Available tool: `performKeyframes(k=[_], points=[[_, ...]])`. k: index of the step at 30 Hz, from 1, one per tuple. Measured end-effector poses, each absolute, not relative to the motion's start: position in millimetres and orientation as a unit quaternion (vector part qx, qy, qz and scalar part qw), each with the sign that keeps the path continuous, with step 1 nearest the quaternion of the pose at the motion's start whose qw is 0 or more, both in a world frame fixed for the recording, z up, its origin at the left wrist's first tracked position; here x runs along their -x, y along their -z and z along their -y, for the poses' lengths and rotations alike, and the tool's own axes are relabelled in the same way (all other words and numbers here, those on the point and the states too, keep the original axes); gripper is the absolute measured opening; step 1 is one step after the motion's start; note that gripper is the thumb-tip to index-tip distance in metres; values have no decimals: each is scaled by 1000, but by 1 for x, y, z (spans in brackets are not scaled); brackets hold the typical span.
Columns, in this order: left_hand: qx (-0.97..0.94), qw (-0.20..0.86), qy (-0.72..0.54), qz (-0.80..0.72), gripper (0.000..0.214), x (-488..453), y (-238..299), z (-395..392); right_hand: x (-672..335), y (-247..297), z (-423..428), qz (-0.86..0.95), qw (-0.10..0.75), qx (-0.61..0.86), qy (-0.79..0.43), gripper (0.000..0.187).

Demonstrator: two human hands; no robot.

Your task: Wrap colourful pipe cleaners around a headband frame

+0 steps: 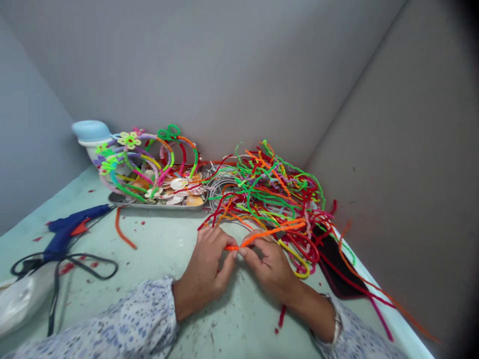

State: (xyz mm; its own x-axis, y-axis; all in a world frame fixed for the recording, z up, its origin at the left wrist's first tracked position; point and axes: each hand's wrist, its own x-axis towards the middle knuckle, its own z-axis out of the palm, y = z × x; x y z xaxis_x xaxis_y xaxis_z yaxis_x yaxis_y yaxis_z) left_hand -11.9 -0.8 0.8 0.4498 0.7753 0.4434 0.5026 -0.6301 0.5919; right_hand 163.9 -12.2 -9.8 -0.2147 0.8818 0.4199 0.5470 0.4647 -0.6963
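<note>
Orange pipe cleaner pinched in both hands, long end to the right

Orange pipe cleaner [271, 232]: above table [157, 279], front of pipe-cleaner pile [280, 182]. Long axis mostly sideways, slanting up and away to the right; far tip points right, toward the pile's near edge, looks doubled back. Short left stretch near level, runs into left hand [209, 257]; end hidden there. Left thumb and index closed on it. Right hand [272, 264]: thumb and index pinching it just beside, gap narrow. Thumb tips nearly meet; exact contact can't tell.
</note>
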Motion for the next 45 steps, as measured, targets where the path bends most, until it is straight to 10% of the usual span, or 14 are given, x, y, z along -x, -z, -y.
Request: performKeyframes(k=[45], points=[[-839,190,-357,-364,4,13,1,0,-158,7,11,710,407,470,-332,25]])
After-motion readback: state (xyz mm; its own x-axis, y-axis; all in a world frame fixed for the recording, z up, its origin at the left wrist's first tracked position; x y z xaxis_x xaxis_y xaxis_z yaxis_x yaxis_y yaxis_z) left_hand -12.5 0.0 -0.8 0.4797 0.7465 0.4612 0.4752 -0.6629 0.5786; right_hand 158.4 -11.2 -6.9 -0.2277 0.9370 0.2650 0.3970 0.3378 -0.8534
